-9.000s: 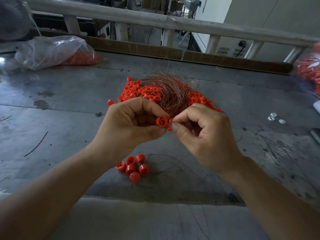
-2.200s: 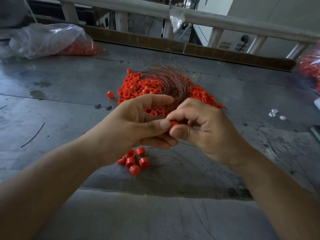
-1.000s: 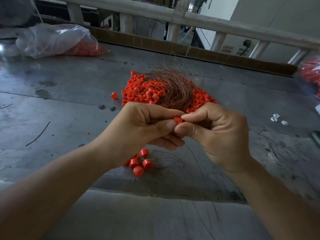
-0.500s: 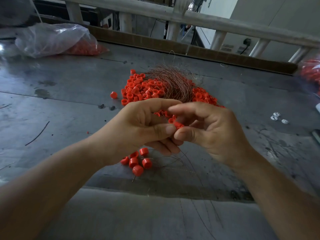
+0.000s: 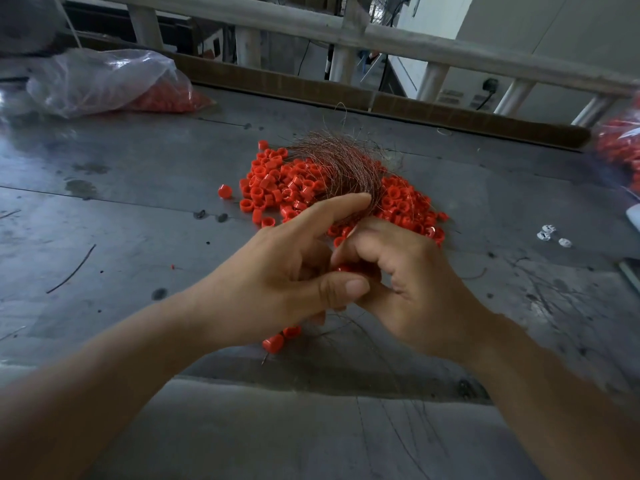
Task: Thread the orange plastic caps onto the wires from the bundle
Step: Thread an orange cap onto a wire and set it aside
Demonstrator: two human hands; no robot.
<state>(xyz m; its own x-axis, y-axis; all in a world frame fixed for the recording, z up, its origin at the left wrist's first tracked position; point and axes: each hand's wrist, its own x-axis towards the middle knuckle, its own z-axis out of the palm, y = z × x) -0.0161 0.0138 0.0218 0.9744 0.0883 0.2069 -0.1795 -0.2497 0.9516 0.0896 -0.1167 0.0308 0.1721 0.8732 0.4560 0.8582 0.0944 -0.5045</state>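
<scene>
- A clear bag (image 5: pixel 104 81) of orange caps lies far left on the table (image 5: pixel 104 237).
- The left hand (image 5: pixel 277 282) pinches one cap (image 5: pixel 344 269) with its thumb, its pointing finger out straight.
- Behind the hands, a pile of caps (image 5: pixel 273 181) lies under the wires (image 5: pixel 346 164).
- The right hand (image 5: pixel 415 282) curls round the same cap.
</scene>
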